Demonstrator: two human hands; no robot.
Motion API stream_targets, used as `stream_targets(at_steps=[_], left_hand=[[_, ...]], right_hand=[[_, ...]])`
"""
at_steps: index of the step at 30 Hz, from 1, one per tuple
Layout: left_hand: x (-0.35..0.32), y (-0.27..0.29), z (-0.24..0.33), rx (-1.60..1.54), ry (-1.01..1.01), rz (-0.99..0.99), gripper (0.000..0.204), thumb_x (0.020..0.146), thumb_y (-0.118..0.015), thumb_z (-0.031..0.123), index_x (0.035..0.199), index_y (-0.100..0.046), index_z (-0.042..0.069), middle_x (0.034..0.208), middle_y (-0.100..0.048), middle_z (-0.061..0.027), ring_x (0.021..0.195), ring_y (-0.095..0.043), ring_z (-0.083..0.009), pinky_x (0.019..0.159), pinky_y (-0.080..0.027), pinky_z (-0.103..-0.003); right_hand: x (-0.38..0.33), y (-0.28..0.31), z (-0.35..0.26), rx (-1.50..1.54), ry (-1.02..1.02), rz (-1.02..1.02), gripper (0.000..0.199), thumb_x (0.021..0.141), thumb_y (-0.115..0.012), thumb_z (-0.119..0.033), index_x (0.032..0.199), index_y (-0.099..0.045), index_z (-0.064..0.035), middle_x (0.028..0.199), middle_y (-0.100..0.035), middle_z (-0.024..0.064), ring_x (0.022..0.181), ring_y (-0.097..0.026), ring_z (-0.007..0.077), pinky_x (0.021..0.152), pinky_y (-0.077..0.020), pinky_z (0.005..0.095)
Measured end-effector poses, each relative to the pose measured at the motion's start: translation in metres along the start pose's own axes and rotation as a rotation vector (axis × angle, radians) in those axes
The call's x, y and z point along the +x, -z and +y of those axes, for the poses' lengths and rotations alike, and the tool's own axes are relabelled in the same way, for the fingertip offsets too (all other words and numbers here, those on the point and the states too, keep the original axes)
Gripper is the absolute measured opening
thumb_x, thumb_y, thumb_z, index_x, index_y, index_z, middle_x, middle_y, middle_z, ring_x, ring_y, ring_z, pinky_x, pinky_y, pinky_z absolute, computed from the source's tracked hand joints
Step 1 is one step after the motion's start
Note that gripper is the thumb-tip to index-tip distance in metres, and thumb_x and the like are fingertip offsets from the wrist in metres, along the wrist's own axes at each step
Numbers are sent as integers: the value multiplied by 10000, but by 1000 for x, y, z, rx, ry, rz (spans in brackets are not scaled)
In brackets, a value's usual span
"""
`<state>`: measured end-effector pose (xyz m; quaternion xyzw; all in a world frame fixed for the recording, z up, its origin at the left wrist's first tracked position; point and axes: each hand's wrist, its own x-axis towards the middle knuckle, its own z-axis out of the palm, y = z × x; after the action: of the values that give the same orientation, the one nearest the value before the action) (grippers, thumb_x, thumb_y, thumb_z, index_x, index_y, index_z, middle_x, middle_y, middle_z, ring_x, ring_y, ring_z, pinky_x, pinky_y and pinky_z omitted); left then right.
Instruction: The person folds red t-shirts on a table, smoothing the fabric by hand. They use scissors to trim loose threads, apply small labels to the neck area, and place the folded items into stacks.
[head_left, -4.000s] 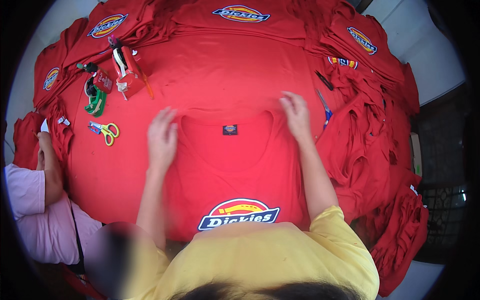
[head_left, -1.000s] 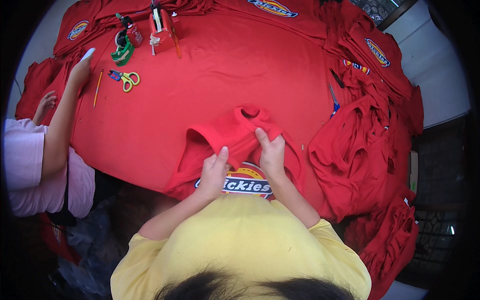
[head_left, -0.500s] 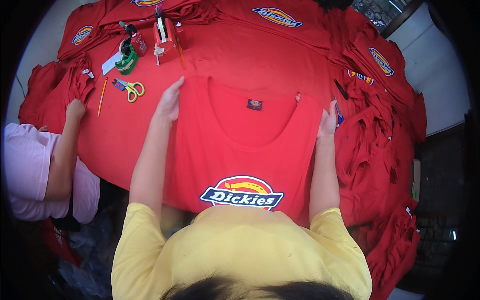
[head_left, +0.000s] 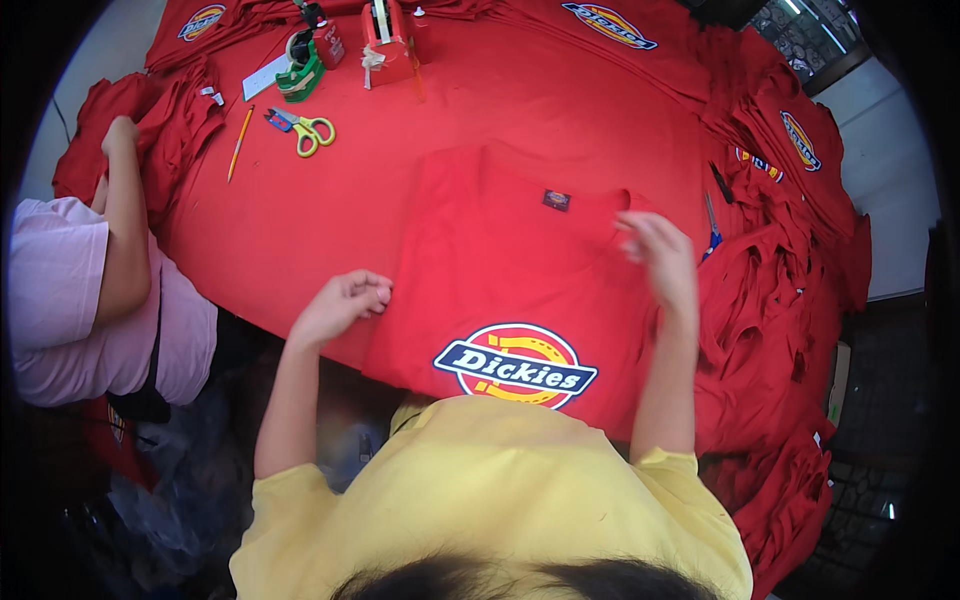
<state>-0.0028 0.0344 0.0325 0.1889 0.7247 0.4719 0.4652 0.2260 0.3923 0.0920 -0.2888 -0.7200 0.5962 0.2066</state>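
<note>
A red shirt (head_left: 500,270) with a round logo print and a dark neck label lies spread before me, its neckline away from me. Beside its left edge, the fingers of my left hand (head_left: 345,303) are pinched together and seem to grip the cloth there. My right hand (head_left: 660,255) is over the right shoulder of the shirt, slightly blurred, with its fingers bent and apart and no cloth seen between them.
Yellow-handled scissors (head_left: 312,133), a pencil (head_left: 240,145), a green tape dispenser (head_left: 300,75) and a red tape dispenser (head_left: 388,45) sit at the far left. Blue-handled scissors (head_left: 712,230) lie by heaped red shirts (head_left: 755,320) at right. A co-worker's arm (head_left: 122,220) reaches in from the left.
Both hands have left the shirt's shoulders. My left hand has come down toward me along the left edge; my right has moved inward. The shirt now lies flatter, and the view has shifted.
</note>
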Motion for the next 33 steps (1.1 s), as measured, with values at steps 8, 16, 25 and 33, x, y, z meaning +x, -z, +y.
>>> stream_targets(at_steps=[8, 16, 25, 33], left_hand=[[-52, -53, -12, 699, -382, 435, 217, 737, -710, 93, 845, -536, 24, 725, -574, -128, 628, -592, -268, 589, -484, -356], [-66, -143, 8, 723, -768, -131, 400, 809, -662, 202, 1132, -550, -5, 954, -609, -142, 900, -594, -300, 752, -502, -390], [-38, -126, 12, 674, -747, -124, 156, 796, -549, 14, 944, -597, 10, 985, -624, -153, 898, -586, -340, 801, -480, -420], [-12, -87, 11, 833, -780, -254, 164, 804, -600, 46, 964, -634, 36, 983, -617, -100, 907, -597, -297, 798, -490, -372]], right_hand=[[108, -234, 17, -775, 487, -19, 311, 838, -559, -147, 1128, -613, -47, 1152, -575, 201, 997, -586, 347, 881, -471, 410], [46, -41, 10, 137, -28, -8, 284, 780, -493, 76, 1017, -628, -2, 953, -614, 48, 839, -558, 89, 713, -433, 199], [-154, -108, 34, 30, -245, -121, 228, 869, -486, -21, 1056, -615, -8, 844, -628, 93, 699, -612, 142, 616, -496, 263], [-192, -155, 47, -359, -57, -39, 200, 819, -658, -128, 967, -636, 5, 860, -522, 111, 754, -563, 255, 692, -460, 345]])
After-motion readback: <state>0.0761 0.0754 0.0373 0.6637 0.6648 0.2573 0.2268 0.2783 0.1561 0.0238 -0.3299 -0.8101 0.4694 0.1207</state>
